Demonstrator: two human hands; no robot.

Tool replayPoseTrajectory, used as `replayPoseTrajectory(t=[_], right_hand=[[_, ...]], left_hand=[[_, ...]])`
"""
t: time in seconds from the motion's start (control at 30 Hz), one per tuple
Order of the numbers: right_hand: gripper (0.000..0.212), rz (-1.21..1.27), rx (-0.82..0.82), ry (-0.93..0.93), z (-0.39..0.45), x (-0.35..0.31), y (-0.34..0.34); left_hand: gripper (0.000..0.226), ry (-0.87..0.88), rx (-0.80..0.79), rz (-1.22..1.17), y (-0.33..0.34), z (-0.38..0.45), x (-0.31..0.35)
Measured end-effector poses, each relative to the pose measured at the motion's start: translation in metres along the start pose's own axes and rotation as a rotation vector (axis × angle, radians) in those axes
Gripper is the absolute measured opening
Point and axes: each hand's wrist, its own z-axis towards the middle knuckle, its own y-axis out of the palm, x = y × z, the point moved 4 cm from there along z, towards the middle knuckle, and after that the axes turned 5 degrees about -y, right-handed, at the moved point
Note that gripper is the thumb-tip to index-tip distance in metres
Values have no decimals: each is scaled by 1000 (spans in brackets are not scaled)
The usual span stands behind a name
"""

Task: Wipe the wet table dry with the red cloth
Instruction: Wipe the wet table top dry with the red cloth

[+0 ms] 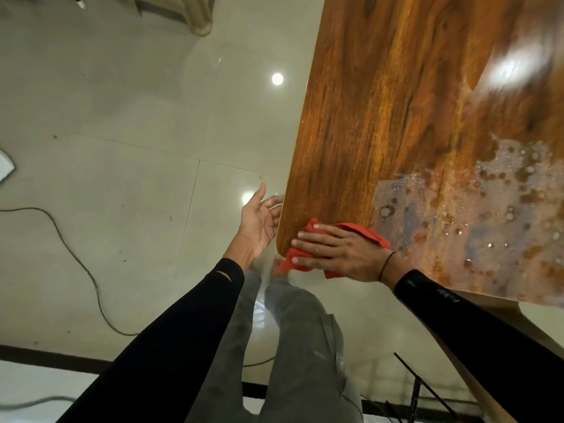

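Now right hand (337, 251) pressing red cloth (360, 232), table (381, 102) corner

glossy wet wood-grain table (396, 102), soft red cloth (360, 228), shiny floor tiles (122, 132)

Red cloth (360, 231) crumpled at table's near-left corner, partly overhanging the near edge, glossy brown wood-grain table (381, 117), beaded water film across its near-right part, far-left part without droplets
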Motion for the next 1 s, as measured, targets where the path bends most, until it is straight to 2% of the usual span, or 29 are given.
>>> replayPoseTrajectory(t=[0.17,0.27,0.37,0.43,0.53,0.6,0.73,0.83,1.0], right_hand=[[56,42,133,371,-10,66,-25],[57,35,197,522,-1,90,-38],[59,47,274,647,10,83,-41],[64,68,300,593,14,64,-35],[69,54,172,220,1,24,-14],[75,4,77,40,-23,4,-2],[85,-23,5,-133,-58,11,0],[80,-10,-7,-90,-63,46,-12],[59,-8,142,287,-56,118,-43]], left_hand=[[71,18,41,-146,5,1,-15],[83,45,17,-267,13,-3,-29],[87,100,-22,-333,17,-6,-41],[87,123,-10,-379,17,-7,-54],[91,157,-49,-468,23,-9,-76],[93,190,-11,-537,25,-8,-93],[81,269,35,-680,40,-9,-113],[79,319,94,-732,54,-10,-123],[87,323,247,-865,73,0,-133]])
